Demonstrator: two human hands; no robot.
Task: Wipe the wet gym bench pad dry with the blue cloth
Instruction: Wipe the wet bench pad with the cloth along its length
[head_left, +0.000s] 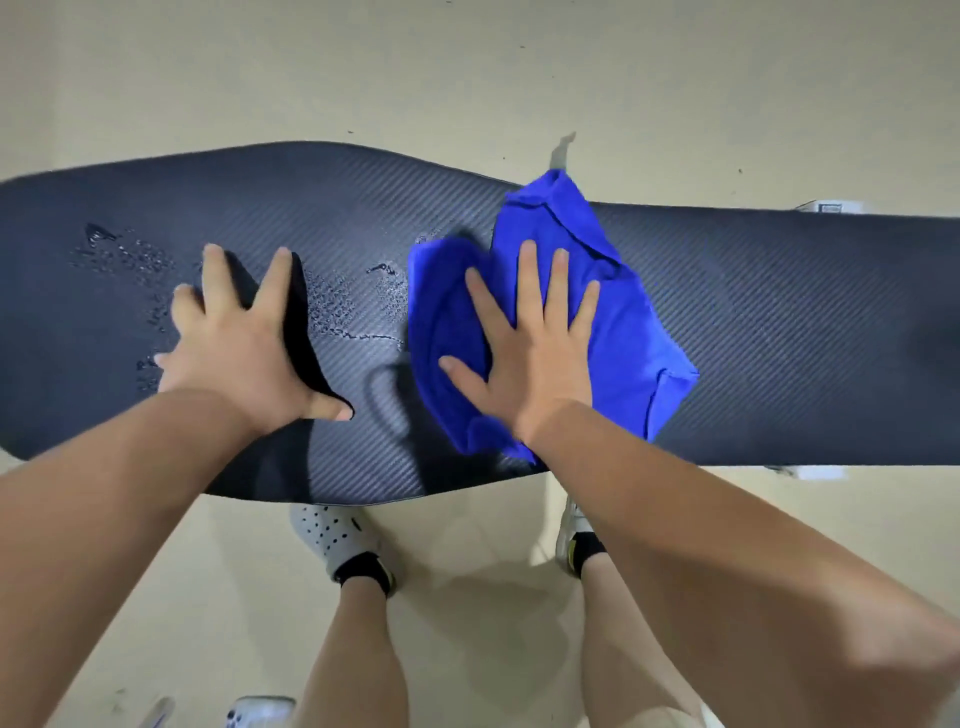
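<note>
Forearms nearest lens. Right hand (524, 343) fingers splayed flat, pinning blue cloth (597, 322) mid bench pad (779, 332) for pressure. Left hand (244, 338) fingers spread, bracing on pad. Water droplets (337, 306) between hands, likely next pass.

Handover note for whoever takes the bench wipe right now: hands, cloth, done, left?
Left hand: open, flat on the pad, bracing, no cloth.
Right hand: open, palm pressing the cloth on the pad's middle.
Done: pad right of the cloth looks dry.
Left: droplets between the hands and more beyond the left hand. Likely next: push the cloth leftward, shifting the left hand clear.
</note>
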